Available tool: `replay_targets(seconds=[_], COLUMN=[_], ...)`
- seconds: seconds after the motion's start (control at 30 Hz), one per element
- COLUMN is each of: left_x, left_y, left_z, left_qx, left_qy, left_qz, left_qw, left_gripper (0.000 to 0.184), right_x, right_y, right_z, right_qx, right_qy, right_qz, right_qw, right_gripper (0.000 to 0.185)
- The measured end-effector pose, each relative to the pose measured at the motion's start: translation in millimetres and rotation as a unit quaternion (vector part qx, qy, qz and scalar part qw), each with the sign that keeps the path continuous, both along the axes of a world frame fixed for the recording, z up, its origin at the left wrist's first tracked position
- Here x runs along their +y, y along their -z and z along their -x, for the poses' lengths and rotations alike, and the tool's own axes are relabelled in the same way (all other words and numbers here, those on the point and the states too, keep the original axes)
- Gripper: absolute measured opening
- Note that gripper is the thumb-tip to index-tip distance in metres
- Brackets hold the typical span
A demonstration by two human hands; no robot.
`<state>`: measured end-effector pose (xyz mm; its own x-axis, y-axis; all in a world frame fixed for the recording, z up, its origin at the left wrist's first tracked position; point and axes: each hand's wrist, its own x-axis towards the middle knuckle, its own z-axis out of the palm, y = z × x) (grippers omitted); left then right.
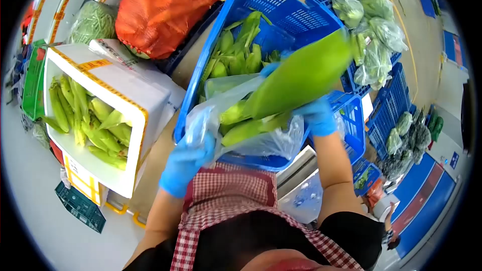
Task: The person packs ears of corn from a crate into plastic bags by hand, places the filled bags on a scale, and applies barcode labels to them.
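Note:
My left hand (193,158), in a blue glove, is closed on the edge of a clear plastic bag (203,115). Green ears of corn in their husks (253,129) lie in the bag. My right hand (319,115), also gloved in blue, grips at the lower right end of the corn. A large ear of corn (301,78), slightly blurred, slants up to the right in front of the bag and hides part of the right fingers. Beneath is a blue crate (195,78) with more corn (241,52) in it.
A white foam box (140,135) of corn stands at left, below a red mesh sack (168,10). Bagged vegetables (374,30) sit in crates at right. Another blue crate (355,120) adjoins my right forearm. A person (389,221) is at far lower right.

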<state>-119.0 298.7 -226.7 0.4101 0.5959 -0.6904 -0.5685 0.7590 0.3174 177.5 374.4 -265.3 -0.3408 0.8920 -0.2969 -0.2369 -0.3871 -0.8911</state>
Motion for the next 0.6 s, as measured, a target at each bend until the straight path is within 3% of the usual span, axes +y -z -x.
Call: replay_targets(seconds=[0.07, 0.1, 0.13, 0.2, 0.23, 0.3, 0.37, 0.4, 0.43, 0.53, 0.57, 0.6], left_x=[11, 11, 9, 1, 4, -3, -6, -11, -16, -26, -26, -25], left_y=[-4, -1, 2, 12, 6, -9, -12, -13, -10, -2, -5, -10], left_z=[6, 12, 18, 37, 41, 39, 42, 42, 44, 52, 58, 61], left_qx=[-0.030, -0.060, -0.092, -0.107, -0.114, -0.048, -0.083, -0.092, -0.070, -0.011, -0.004, 0.001], left_qy=[-0.002, -0.022, -0.041, 0.003, 0.026, 0.106, 0.232, 0.245, 0.253, 0.251, 0.251, 0.248], left_qz=[-0.024, -0.028, -0.030, -0.025, -0.021, -0.012, -0.037, -0.037, -0.016, 0.014, 0.028, 0.043], left_qw=[0.999, 0.998, 0.994, 0.994, 0.993, 0.993, 0.968, 0.965, 0.965, 0.968, 0.968, 0.968], left_gripper=[0.050, 0.047, 0.045, 0.041, 0.039, 0.046, 0.050, 0.043, 0.040, 0.032, 0.033, 0.034], right_x=[-40, -52, -68, -94, -98, -89, -65, -46, -36, -48, -71, -99], right_y=[0, 9, 24, 67, 63, 39, 2, 5, 4, -30, -12, 22], right_z=[29, 38, 47, 43, 41, 21, 11, -8, -23, -11, -1, 5], right_qx=[-0.068, -0.119, -0.108, -0.244, -0.308, -0.311, -0.176, -0.004, 0.167, -0.210, -0.341, -0.319], right_qy=[-0.011, -0.102, -0.078, -0.062, -0.052, -0.102, 0.176, 0.319, 0.447, 0.440, 0.345, 0.259], right_qz=[0.058, 0.057, 0.090, 0.155, 0.190, 0.294, 0.198, 0.156, 0.101, -0.017, -0.057, 0.049], right_qw=[0.996, 0.986, 0.987, 0.955, 0.931, 0.898, 0.948, 0.935, 0.873, 0.873, 0.872, 0.910], right_gripper=[0.090, 0.088, 0.068, 0.047, 0.037, 0.023, 0.015, 0.017, 0.021, 0.030, 0.038, 0.047])
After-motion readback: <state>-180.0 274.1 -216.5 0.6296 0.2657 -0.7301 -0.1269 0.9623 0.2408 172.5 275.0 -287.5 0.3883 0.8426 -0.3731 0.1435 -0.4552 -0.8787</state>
